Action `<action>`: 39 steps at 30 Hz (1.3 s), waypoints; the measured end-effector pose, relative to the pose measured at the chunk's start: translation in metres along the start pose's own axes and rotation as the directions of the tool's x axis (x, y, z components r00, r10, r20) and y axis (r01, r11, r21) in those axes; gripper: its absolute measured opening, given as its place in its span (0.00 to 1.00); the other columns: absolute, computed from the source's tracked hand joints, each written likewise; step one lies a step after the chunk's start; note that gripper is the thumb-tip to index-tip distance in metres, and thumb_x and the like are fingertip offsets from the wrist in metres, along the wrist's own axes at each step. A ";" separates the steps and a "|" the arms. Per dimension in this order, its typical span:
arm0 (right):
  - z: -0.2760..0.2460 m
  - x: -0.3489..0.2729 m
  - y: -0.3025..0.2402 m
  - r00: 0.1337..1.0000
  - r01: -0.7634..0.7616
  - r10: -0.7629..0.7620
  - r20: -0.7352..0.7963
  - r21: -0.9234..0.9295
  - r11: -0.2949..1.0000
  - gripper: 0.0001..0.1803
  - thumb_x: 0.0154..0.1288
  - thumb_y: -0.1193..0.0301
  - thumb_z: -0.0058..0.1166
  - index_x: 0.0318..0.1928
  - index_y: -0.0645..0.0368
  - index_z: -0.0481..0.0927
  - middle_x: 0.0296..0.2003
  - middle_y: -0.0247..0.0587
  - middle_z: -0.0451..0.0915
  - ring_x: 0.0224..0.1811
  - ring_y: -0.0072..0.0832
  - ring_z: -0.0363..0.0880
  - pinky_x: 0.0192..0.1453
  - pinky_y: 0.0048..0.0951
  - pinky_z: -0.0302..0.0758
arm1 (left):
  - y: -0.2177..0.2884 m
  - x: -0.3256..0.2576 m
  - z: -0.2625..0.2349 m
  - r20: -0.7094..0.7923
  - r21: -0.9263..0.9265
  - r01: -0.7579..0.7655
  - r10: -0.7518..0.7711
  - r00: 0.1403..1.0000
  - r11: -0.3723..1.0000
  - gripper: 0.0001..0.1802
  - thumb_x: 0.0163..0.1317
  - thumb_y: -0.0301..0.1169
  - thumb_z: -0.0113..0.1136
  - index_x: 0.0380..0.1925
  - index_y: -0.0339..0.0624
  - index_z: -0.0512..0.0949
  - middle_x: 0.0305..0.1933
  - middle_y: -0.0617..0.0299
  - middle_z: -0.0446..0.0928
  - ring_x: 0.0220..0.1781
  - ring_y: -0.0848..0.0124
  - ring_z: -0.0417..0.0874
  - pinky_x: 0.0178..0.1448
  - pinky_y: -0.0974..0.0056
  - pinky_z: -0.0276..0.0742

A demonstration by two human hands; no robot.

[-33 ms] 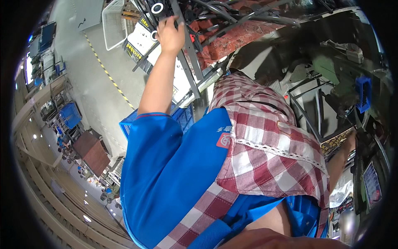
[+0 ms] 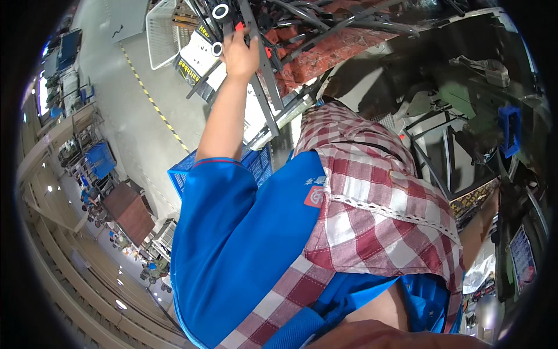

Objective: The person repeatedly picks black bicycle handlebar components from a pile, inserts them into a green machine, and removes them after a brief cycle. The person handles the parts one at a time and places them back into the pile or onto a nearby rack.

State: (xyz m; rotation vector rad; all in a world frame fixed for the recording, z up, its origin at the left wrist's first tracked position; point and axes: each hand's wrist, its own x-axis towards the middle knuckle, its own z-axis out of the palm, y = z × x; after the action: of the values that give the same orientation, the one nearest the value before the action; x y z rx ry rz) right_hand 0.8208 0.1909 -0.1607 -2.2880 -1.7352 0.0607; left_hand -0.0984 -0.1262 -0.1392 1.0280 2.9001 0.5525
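Note:
My left hand [image 2: 239,57] reaches out at the top of the view, its fingers bent over a dark metal tube frame [image 2: 264,87]. A small red part [image 2: 239,27] shows at the fingertips. Beside the hand are two round tube ends with white rings, one upper ring [image 2: 220,11] and one lower ring [image 2: 217,49]. My right forearm [image 2: 478,227] runs up the right side beside a dark rectangular frame [image 2: 446,154]. At its end my right hand [image 2: 493,199] is mostly lost in shadow behind dark equipment, and its fingers are hidden.
Several dark tubes [image 2: 325,26] lie piled on a red sheet [image 2: 325,55]. A white crate [image 2: 161,38] stands at upper left, a blue crate [image 2: 256,164] by my left sleeve. A blue bin [image 2: 510,131] is mounted at right, near green machinery [image 2: 456,93]. Yellow-striped tape [image 2: 152,99] crosses the floor.
The fingers of my left hand have drawn back slightly, and the small red part now shows at their tips. My right arm has barely moved.

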 end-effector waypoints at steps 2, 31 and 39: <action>-0.012 0.041 0.001 0.997 -0.012 0.010 -0.074 -0.024 1.000 0.18 0.65 0.56 0.61 0.43 0.59 0.85 0.31 0.39 0.84 0.35 0.26 0.81 0.42 0.31 0.78 | -0.006 -0.037 -0.001 0.132 0.006 0.175 -0.174 0.976 0.985 0.20 0.61 0.43 0.64 0.50 0.45 0.79 0.54 0.48 0.77 0.58 0.49 0.77 0.61 0.46 0.73; -0.006 0.016 -0.291 0.850 0.485 -0.517 0.098 0.237 0.842 0.15 0.65 0.65 0.61 0.47 0.59 0.85 0.37 0.47 0.85 0.38 0.41 0.83 0.46 0.41 0.79 | -0.014 -0.096 0.055 -0.044 0.273 0.338 -0.339 0.940 0.901 0.34 0.60 0.44 0.63 0.63 0.44 0.65 0.60 0.44 0.66 0.63 0.46 0.67 0.63 0.40 0.64; -0.025 -0.009 -0.318 0.895 0.397 -0.417 0.156 0.145 0.906 0.11 0.58 0.68 0.63 0.39 0.61 0.85 0.36 0.53 0.84 0.41 0.50 0.83 0.46 0.44 0.78 | 0.026 -0.062 0.051 0.073 0.049 0.159 -0.163 0.984 0.986 0.25 0.62 0.38 0.63 0.59 0.49 0.72 0.66 0.51 0.65 0.70 0.51 0.65 0.68 0.42 0.62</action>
State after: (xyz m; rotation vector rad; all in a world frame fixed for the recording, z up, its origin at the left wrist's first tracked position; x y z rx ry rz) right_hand 0.5246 0.2564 -0.0620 -1.8454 -2.2128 0.2852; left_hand -0.0277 -0.1293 -0.1844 0.7897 2.9034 0.4351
